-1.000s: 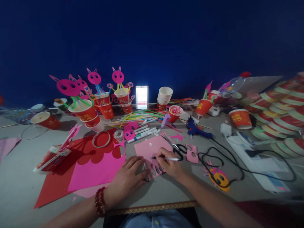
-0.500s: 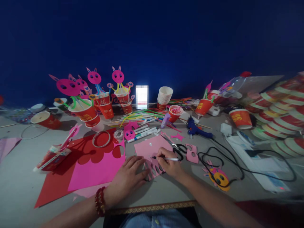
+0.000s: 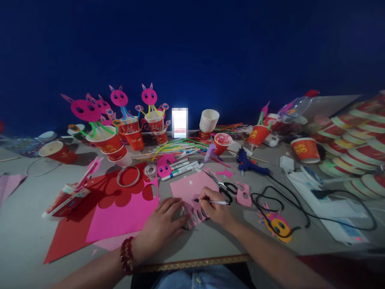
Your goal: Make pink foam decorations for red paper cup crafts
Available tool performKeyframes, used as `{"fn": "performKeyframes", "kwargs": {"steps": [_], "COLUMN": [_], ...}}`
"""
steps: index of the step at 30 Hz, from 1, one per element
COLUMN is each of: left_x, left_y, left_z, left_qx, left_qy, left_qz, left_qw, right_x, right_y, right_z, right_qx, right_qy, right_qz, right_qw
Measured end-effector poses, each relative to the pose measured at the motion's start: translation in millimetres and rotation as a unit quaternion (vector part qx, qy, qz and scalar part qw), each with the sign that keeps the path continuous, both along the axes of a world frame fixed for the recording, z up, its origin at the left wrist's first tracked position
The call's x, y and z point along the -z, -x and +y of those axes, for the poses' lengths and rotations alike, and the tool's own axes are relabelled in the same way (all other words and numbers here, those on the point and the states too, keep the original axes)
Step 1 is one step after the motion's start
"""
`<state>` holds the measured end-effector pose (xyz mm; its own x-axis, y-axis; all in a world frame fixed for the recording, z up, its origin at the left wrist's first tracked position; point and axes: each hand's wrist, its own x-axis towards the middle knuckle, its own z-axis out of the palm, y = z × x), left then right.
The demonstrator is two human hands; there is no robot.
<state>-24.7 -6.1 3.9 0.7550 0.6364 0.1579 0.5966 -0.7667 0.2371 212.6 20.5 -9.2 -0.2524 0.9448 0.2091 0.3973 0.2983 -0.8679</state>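
Observation:
A light pink paper sheet (image 3: 195, 182) lies in front of me, its near edge cut into several openings. My right hand (image 3: 217, 208) is closed round a white marker (image 3: 221, 202), whose dark tip points left at the sheet. Flat on the sheet's left side rests my left hand (image 3: 167, 216), fingers stretched out and holding nothing. Beside the sheet on the right are black-handled scissors (image 3: 229, 188) and a pink scrap with round holes (image 3: 243, 195). Bright magenta paper (image 3: 123, 220) lies under and left of my left hand, on top of a red sheet (image 3: 63, 237).
Paper cups with pink animal faces (image 3: 156, 122) stand at the back left. Capped markers (image 3: 180, 170) and drinking straws lie beyond the sheet. A blue glue gun (image 3: 252, 165) trails a black cord (image 3: 296, 196) across the right side. Stacked paper cups (image 3: 357, 140) fill the far right.
The marker and my right hand have shifted very slightly to the right. My left hand stays in place on the paper.

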Motion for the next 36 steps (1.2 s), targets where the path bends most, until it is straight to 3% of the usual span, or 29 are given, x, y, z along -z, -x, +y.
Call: {"fn": "performKeyframes", "kwargs": {"steps": [9,18,36], "left_x": [-0.4,9.3,1.4], "left_y": [0.7,2.5,1.2], "left_z": [-0.5,-0.9,0.1], "left_qx": [0.004,0.002,0.003], "left_qy": [-0.004,-0.003,0.003], "left_qz": [0.0,-0.005,-0.006], "left_qw": [1.0,1.0,1.0], "right_x": [-0.8,-0.9,2.4], "right_y": [-0.5,-0.8,-2.5], "right_z": [-1.1,-2.2,-2.6], "right_qx": [-0.001,0.001,-0.007], "right_qy": [0.001,-0.003,-0.01], "right_qz": [0.004,0.01,0.007], "right_qw": [1.0,1.0,1.0]}}
